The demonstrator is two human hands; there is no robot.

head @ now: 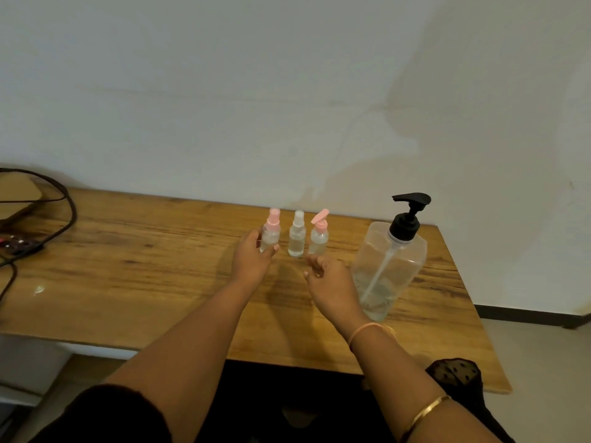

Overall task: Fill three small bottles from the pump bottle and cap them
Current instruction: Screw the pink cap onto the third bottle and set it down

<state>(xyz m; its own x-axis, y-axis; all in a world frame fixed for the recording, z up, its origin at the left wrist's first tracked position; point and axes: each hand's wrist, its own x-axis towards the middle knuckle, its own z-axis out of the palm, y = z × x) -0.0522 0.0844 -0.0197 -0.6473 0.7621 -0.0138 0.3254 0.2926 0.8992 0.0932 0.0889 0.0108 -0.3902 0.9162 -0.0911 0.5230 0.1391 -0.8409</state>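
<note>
Three small clear bottles stand in a row near the back of the wooden table (pixel 134 276). The left bottle (pixel 271 231) has a pink spray top, and my left hand (pixel 252 260) holds it with fingers curled round its body. A clear-topped middle bottle (pixel 297 235) stands free. The right bottle (pixel 319 235) has a pink flip cap standing open. My right hand (pixel 329 279) hovers just in front of that bottle with loosely curled fingers, holding nothing. The large clear pump bottle (pixel 388 266) with a black pump stands to the right, nearly empty.
Black cables (pixel 64 199) and a power strip (pixel 19 246) lie at the table's far left, beside a cardboard box (pixel 17 193). A white wall rises directly behind the table. The table's right edge is close to the pump bottle.
</note>
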